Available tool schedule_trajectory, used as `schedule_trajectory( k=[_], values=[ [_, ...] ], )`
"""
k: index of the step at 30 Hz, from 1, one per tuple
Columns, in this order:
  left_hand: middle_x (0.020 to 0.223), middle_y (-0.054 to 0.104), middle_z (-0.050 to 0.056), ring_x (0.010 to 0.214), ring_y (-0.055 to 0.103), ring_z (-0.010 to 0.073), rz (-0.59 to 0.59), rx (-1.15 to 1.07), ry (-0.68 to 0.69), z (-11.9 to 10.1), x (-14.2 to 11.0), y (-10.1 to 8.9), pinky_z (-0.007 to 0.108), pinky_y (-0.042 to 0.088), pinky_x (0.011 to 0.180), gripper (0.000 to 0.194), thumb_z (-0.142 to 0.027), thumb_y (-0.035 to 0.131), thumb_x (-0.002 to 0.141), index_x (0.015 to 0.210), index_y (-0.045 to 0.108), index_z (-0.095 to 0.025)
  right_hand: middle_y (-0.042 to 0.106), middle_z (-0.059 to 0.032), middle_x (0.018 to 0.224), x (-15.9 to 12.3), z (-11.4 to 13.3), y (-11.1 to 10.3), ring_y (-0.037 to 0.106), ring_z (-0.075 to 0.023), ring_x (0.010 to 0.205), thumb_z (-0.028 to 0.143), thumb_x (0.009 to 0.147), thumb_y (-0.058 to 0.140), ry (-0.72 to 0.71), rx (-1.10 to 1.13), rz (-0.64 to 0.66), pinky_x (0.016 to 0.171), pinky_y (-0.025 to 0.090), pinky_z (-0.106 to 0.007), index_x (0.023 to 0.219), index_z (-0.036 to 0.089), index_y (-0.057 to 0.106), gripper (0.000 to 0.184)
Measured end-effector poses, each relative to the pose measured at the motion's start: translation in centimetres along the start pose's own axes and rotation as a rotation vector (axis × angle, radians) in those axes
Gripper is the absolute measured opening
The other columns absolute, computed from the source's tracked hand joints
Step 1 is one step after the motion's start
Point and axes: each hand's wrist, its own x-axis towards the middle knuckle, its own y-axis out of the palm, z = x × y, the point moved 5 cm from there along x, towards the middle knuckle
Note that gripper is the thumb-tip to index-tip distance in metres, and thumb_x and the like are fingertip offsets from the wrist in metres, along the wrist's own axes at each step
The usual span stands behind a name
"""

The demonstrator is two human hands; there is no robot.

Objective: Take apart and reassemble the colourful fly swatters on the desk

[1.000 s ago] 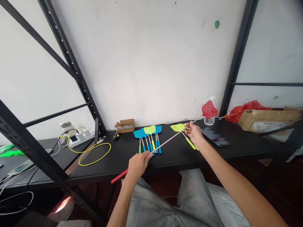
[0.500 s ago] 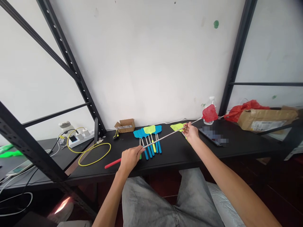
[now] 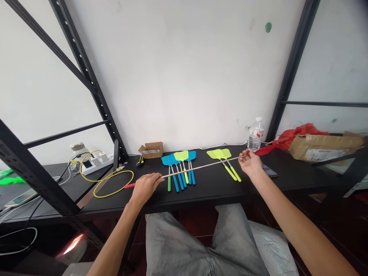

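Observation:
A red fly swatter with a thin metal rod [image 3: 201,167] stretches sideways above the black table, held at both ends. My left hand [image 3: 147,187] is closed round it where the rod meets the red handle. Near the red head, seen almost edge-on, my right hand [image 3: 249,163] pinches the rod. Beneath the rod lie several blue fly swatters [image 3: 179,180] in a fan, with a yellow-green fly swatter [image 3: 181,156] on top and a green handle [image 3: 169,184] at their left. Two yellow-green fly swatters [image 3: 227,163] lie together left of my right hand.
Behind my right hand stands a water bottle [image 3: 255,134]; a phone [image 3: 270,171] lies partly hidden by that hand. A small open carton [image 3: 151,150], yellow cable [image 3: 113,196] and power strip [image 3: 97,167] are leftward. At right are a cardboard box [image 3: 316,147] and red bag [image 3: 299,134].
My right hand has slid along the rod toward the red head and moved right. The head has turned from face-on to nearly edge-on and dropped lower. My left hand has shifted slightly left.

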Motion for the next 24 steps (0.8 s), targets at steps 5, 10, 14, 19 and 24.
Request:
schedule_trajectory(
  k=[5, 10, 14, 19, 24],
  values=[
    [0.096, 0.071, 0.007, 0.087, 0.064, 0.0239, -0.059, 0.04, -0.02, 2.3, -1.2, 0.5, 0.031, 0.038, 0.079, 0.041, -0.048, 0.034, 0.099, 0.103, 0.066, -0.022, 0.054, 0.0047, 0.062, -0.1, 0.9, 0.1, 0.055, -0.0072, 0.051, 0.035, 0.097, 0.05, -0.002, 0.081, 0.067, 0.042, 0.04, -0.019, 0.081, 0.02, 0.054, 0.022],
    [0.096, 0.072, 0.007, 0.087, 0.063, 0.0239, -0.081, 0.072, -0.038, 3.3, -1.6, 0.7, 0.032, 0.037, 0.078, 0.043, -0.049, 0.033, 0.099, 0.104, 0.067, -0.022, 0.047, 0.0068, 0.059, -0.1, 1.8, 0.1, 0.049, -0.0068, 0.047, 0.048, 0.092, 0.056, -0.036, 0.111, 0.128, 0.042, 0.04, -0.019, 0.08, 0.021, 0.051, 0.03],
    [0.095, 0.072, 0.007, 0.088, 0.063, 0.0231, -0.093, 0.055, -0.053, 3.8, -2.3, 0.9, 0.031, 0.038, 0.079, 0.044, -0.05, 0.033, 0.099, 0.104, 0.067, -0.023, 0.039, 0.0082, 0.054, -0.1, 2.4, 0.0, 0.042, -0.0069, 0.042, 0.055, 0.092, 0.051, -0.056, 0.093, 0.149, 0.042, 0.039, -0.02, 0.077, 0.021, 0.048, 0.038],
    [0.096, 0.071, 0.005, 0.084, 0.065, 0.0207, -0.107, -0.029, -0.03, 3.9, -3.6, 0.9, 0.029, 0.042, 0.076, 0.041, -0.051, 0.035, 0.098, 0.102, 0.065, -0.022, 0.025, 0.0105, 0.047, -0.6, 2.0, -0.5, 0.031, -0.0061, 0.036, 0.054, 0.097, 0.042, -0.027, 0.136, 0.159, 0.042, 0.036, -0.02, 0.075, 0.021, 0.046, 0.04],
    [0.095, 0.07, 0.002, 0.083, 0.065, 0.019, -0.126, -0.044, -0.038, 3.8, -5.7, 0.4, 0.027, 0.043, 0.072, 0.036, -0.05, 0.04, 0.098, 0.1, 0.064, -0.024, 0.021, 0.0096, 0.045, -0.6, 1.4, -1.8, 0.024, -0.0084, 0.034, 0.056, 0.099, 0.019, -0.039, 0.085, 0.185, 0.041, 0.034, -0.023, 0.075, 0.022, 0.049, 0.051]
  ],
)
